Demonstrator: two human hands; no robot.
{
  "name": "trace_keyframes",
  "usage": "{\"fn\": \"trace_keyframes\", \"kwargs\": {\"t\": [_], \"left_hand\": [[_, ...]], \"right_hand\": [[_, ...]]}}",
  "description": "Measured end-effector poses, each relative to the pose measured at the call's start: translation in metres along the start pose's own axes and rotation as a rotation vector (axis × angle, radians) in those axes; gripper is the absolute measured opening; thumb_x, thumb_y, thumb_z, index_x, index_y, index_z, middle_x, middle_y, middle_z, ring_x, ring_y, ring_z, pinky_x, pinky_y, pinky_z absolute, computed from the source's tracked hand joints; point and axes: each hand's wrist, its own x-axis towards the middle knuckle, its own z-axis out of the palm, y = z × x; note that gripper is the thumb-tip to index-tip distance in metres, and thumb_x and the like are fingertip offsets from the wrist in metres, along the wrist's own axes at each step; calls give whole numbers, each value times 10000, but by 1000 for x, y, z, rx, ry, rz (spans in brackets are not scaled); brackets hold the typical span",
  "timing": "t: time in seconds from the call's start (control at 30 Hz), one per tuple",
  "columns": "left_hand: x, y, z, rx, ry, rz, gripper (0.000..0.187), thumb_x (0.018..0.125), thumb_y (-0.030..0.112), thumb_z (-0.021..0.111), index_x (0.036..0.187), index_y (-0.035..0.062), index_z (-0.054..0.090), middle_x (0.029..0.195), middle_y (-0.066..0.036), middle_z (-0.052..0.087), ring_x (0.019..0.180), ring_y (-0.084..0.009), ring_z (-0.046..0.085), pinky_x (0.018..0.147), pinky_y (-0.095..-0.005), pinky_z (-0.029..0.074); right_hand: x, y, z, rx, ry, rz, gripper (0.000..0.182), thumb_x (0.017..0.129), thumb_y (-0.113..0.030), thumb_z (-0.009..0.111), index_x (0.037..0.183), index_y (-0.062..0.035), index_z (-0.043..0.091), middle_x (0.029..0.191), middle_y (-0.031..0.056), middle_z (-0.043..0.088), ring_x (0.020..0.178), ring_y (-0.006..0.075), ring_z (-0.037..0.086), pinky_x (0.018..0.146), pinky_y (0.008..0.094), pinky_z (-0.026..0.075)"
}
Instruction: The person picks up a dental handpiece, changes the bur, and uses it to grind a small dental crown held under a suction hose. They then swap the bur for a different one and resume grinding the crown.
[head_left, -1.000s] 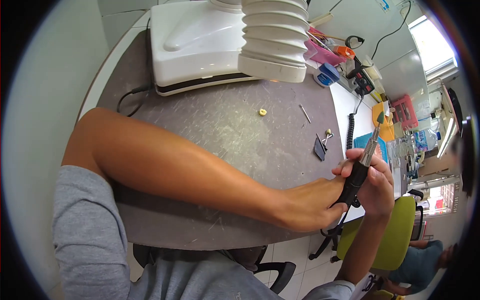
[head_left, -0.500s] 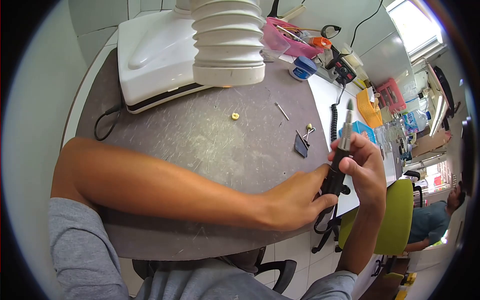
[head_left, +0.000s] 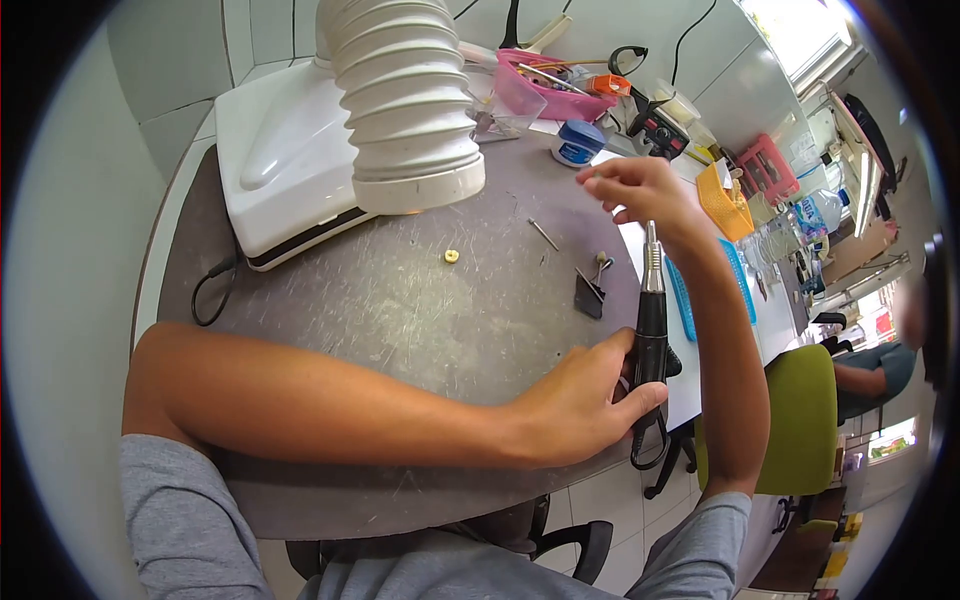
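My left hand (head_left: 590, 400) is wrapped round a black rotary handpiece (head_left: 652, 325), which stands nearly upright with its metal nose up and its cord at the bottom. Just above that nose is my right hand (head_left: 655, 195), its fingers drawn together and pointing left; what they hold, if anything, is too small to make out. No bur shows on the nose now. On the grey work mat (head_left: 330, 300) lie a small yellowish tooth-like piece (head_left: 452, 256), a thin metal pin (head_left: 544, 234) and a dark flat piece (head_left: 588, 298) beside small shanked bits (head_left: 602, 262).
A white machine (head_left: 285, 160) with a ribbed hose (head_left: 405, 100) stands at the back left. Farther right are a blue jar (head_left: 577, 145), a pink basket (head_left: 550, 98), a control box (head_left: 660, 130), a blue tray (head_left: 740, 285) and a yellow basket (head_left: 722, 203). A person sits beyond the green chair (head_left: 800, 420).
My right hand has let go of the handpiece and moved up past its nose. The greenish bur seen there earlier no longer shows. My left hand keeps its hold. The view has shifted slightly.
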Motion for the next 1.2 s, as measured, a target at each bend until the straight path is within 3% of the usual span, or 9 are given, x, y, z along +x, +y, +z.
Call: {"fn": "trace_keyframes", "kwargs": {"t": [0.1,0.23,0.4,0.47,0.6,0.7,0.8,1.03,1.2], "left_hand": [[-1,14,-6,3,-106,-167,298,913,169,551,1096,-37,437,948,-108,585,868,-143,585,657,-296,554],[-1,16,-7,52,-64,-137,291,902,174,569,1063,-41,457,884,-107,608,786,-140,606,640,-290,544],[-1,21,-8,66,-80,-167,290,893,183,578,1037,-43,467,845,-118,629,681,-142,623,606,-281,522],[-1,19,-8,71,-77,-161,296,893,188,579,1039,-43,467,846,-116,629,674,-141,623,603,-278,520],[-1,19,-7,76,-71,-159,305,895,192,579,1050,-45,467,857,-111,630,699,-140,624,615,-282,525],[-2,12,-3,11,18,-57,308,843,202,616,923,-69,494,727,-183,625,669,-275,628,635,-372,473],[-1,8,-2,-32,14,-52,300,848,201,611,927,-68,504,742,-174,633,675,-247,630,638,-358,476],[-1,16,-7,33,-121,-183,308,908,189,566,1076,-42,450,925,-107,605,827,-150,606,676,-288,535],[-2,10,-3,20,-6,-65,306,849,209,612,928,-68,507,740,-178,629,663,-229,623,618,-347,472]], "right_hand": [[6,20,12,-187,-108,44,309,772,-290,714,901,-13,668,687,49,625,628,106,586,532,252,432],[-20,6,5,-773,165,-140,414,714,-425,736,736,-22,645,619,140,598,629,266,600,576,375,448],[-35,5,-3,-803,-63,154,424,667,-427,766,661,-25,635,602,119,595,607,226,594,579,347,455],[-34,14,-3,-610,-124,158,324,722,-325,742,664,-30,619,608,8,559,539,84,485,496,245,365],[-30,22,-7,-491,-64,76,243,762,-257,699,746,-23,633,675,56,624,629,122,582,574,274,448],[-33,12,-16,101,3,10,171,830,-102,607,966,0,587,827,64,649,715,100,611,667,205,468],[-42,-5,-17,323,101,-57,209,848,-140,621,1000,-4,576,838,75,649,742,108,629,681,211,486],[-46,-11,-22,323,114,-97,269,860,-203,630,1025,0,569,871,81,640,712,98,634,633,192,520],[-49,-12,-20,338,87,-70,269,861,-204,629,1023,1,569,864,76,634,703,92,629,639,187,518]]}}
